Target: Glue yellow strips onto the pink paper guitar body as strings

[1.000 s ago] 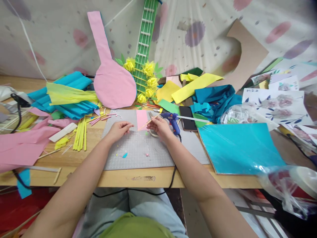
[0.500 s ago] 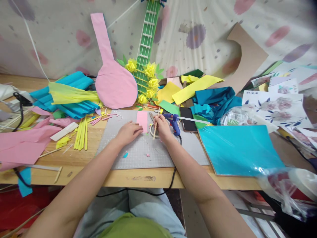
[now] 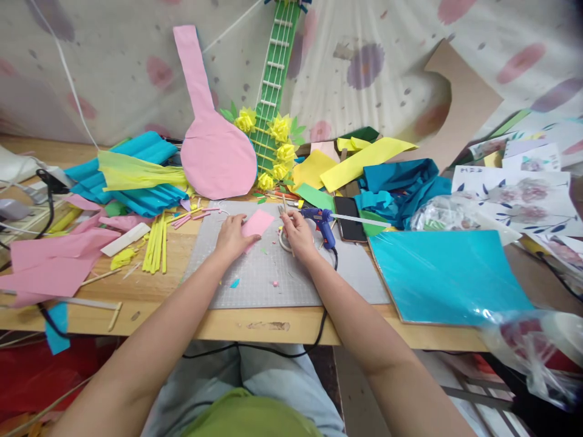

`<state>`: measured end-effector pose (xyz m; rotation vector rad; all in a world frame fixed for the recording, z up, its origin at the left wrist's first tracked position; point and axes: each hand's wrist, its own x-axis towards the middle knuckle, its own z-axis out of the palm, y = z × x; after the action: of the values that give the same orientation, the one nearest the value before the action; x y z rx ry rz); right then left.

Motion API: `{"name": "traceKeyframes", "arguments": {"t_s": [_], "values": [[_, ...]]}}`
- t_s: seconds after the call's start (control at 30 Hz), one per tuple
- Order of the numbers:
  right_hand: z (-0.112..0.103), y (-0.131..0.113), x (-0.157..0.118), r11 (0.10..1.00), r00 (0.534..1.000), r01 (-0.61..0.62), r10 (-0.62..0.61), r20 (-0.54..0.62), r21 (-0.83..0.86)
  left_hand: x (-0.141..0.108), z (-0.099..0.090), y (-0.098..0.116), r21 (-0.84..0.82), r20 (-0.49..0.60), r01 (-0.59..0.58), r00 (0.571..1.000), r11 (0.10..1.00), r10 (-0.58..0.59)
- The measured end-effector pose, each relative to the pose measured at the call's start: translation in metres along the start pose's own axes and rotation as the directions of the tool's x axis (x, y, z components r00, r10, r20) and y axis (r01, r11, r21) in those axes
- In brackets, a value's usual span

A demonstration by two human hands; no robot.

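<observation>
My left hand (image 3: 231,237) has its fingers closed on a small rectangle of pink paper (image 3: 259,223), which slants up to the right above the grey cutting mat (image 3: 246,285). In my right hand (image 3: 298,235) a thin wooden stick (image 3: 284,201) is pinched; its upper end shows above the fingers. Just beside that hand, a pale ring-shaped thing and a metal tool tip are partly hidden. A blue glue gun (image 3: 324,227) with a long white glue stick lies to the right of my right hand, next to a dark phone (image 3: 350,220).
A pink guitar-shaped cutout (image 3: 219,161) and a green stringed neck (image 3: 269,91) with yellow flowers stand behind. Blue crepe paper (image 3: 136,164), yellow strips (image 3: 155,246) and pink paper (image 3: 54,261) lie left. A turquoise sheet (image 3: 450,276) lies right. The cord (image 3: 324,315) hangs over the table edge.
My left hand has taken hold of the pink paper, lifting and tilting it from the mat. My right hand keeps the stick, now turned to lean the other way. The view has shifted slightly.
</observation>
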<state>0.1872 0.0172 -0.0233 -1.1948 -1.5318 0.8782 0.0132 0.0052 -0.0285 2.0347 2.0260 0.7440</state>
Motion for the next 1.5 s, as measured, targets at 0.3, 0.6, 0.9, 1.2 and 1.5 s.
{"name": "traceKeyframes", "arguments": {"t_s": [0.3,0.6,0.9,1.2,1.5], "values": [[0.000,-0.001,-0.001,0.999,0.999,-0.003,0.006,-0.051,0.049,0.005,-0.015,-0.002,-0.577,0.196,0.113,0.981,0.809,0.003],[-0.003,-0.012,0.001,0.743,0.978,-0.187,0.200,0.054,0.643,-0.004,-0.019,-0.002,-0.906,0.384,0.385,0.922,0.175,-0.040],[0.002,-0.009,-0.002,0.697,0.943,-0.333,0.259,0.209,0.636,-0.004,-0.013,0.012,-0.950,0.311,0.308,0.949,-0.055,-0.054],[0.008,-0.013,-0.006,0.602,0.924,-0.382,0.243,0.295,0.701,-0.001,-0.010,0.016,-0.973,0.209,0.201,0.976,-0.111,-0.060],[0.008,-0.011,-0.004,0.658,0.934,-0.356,0.266,0.237,0.664,-0.009,-0.010,0.010,-0.940,0.332,0.329,0.943,0.093,0.019]]}}
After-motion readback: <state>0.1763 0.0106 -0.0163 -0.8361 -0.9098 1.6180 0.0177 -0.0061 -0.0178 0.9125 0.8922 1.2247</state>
